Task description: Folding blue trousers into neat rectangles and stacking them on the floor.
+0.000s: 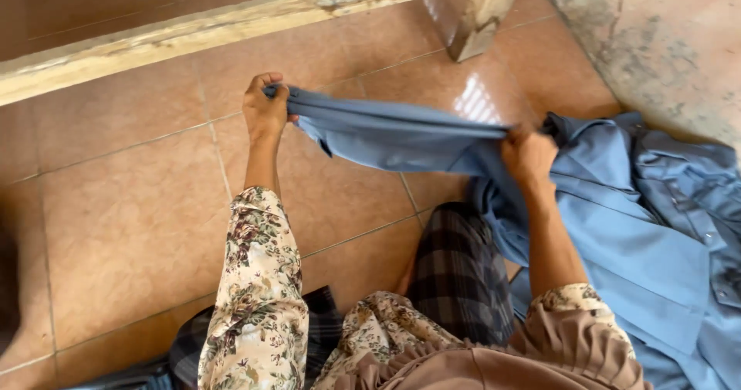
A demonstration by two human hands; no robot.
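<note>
1. The tiled floor [131,228] lies under your knees.
2. The blue shirt [641,228] is soft, light and floppy, heaped at your right; take it by the edges.
3. Your left hand [266,112] and right hand [529,154] each pinch the fabric, stretched taut between them.

From my seat, open room lies at nine o'clock: bare glossy terracotta floor tiles [123,205], nothing on them. At twelve, a worn pale wooden beam [193,31] bars the way low across the floor, its wooden leg [482,11] standing at one o'clock. At three, a heaped blue cotton shirt [648,228] covers the floor, and the rough stained concrete wall [671,42] closes off two o'clock.
</note>
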